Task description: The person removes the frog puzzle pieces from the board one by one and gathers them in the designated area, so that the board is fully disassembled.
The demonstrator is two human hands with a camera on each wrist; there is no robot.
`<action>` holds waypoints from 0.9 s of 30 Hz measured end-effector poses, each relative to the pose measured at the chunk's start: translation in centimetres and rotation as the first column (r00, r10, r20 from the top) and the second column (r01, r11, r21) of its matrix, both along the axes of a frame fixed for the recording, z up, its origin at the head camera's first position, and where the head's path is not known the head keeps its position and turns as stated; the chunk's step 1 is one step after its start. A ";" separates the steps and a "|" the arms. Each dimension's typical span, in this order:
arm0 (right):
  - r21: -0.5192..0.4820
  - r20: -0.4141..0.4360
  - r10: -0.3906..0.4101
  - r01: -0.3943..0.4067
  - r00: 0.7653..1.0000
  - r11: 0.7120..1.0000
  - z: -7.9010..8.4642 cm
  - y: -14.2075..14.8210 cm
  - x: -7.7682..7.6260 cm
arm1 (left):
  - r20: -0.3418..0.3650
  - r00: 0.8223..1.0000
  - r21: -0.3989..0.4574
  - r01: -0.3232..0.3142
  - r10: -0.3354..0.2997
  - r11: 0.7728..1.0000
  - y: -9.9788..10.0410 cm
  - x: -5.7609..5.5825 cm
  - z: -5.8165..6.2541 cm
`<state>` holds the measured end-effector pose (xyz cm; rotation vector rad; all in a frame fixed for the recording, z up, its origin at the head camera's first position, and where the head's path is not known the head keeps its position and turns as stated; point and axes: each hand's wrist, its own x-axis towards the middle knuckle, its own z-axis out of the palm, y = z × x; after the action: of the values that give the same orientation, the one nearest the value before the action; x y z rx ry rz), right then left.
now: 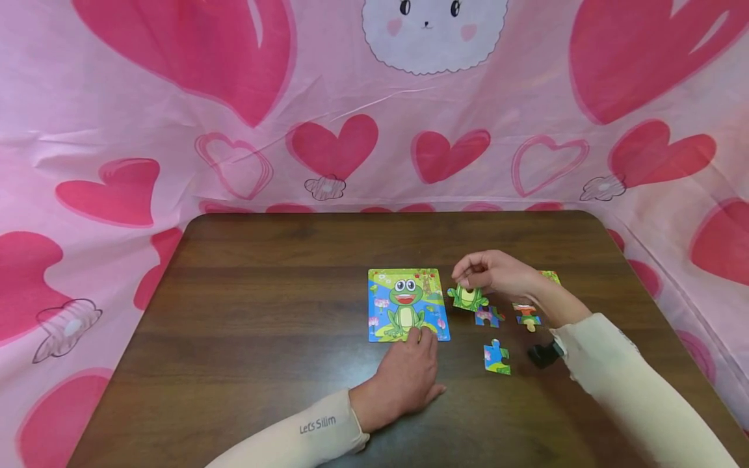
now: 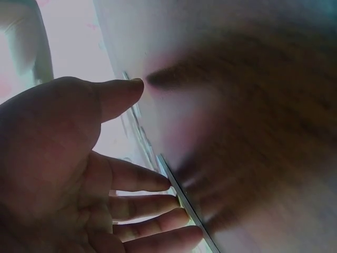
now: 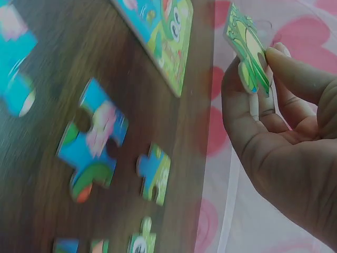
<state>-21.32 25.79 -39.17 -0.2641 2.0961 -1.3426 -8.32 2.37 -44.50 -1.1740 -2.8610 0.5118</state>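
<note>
My right hand [image 1: 497, 273] pinches a green jigsaw puzzle piece [image 1: 468, 298] between thumb and fingers, raised just right of the board. In the right wrist view this piece [image 3: 247, 47] is tilted, its printed side showing frog green and pale yellow. The square frog puzzle board [image 1: 435, 305] lies flat on the table, its frog picture facing up. My left hand [image 1: 404, 374] rests at the board's near edge, fingertips on it and thumb apart. In the left wrist view the fingers [image 2: 152, 176] reach out fairly straight to the board's thin edge [image 2: 181, 197].
Loose pieces lie right of the board on the brown wooden table [image 1: 263, 312]: a blue and pink one [image 1: 487, 316], a blue one [image 1: 497, 357] nearer me, and others [image 1: 528, 320] partly under my right forearm. A pink heart-printed cloth [image 1: 398, 97] hangs around the table.
</note>
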 end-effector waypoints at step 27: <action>0.013 0.015 -0.039 0.038 0.999 0.999 -2.3 10.4 6.3 | 0.090 0.996 0.021 -0.011 0.010 1.000 0.0 -0.5 0.2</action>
<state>-15.06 36.21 -41.42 -0.2088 2.1061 -1.3493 -8.78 2.38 -44.26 -1.2097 -2.9411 0.4390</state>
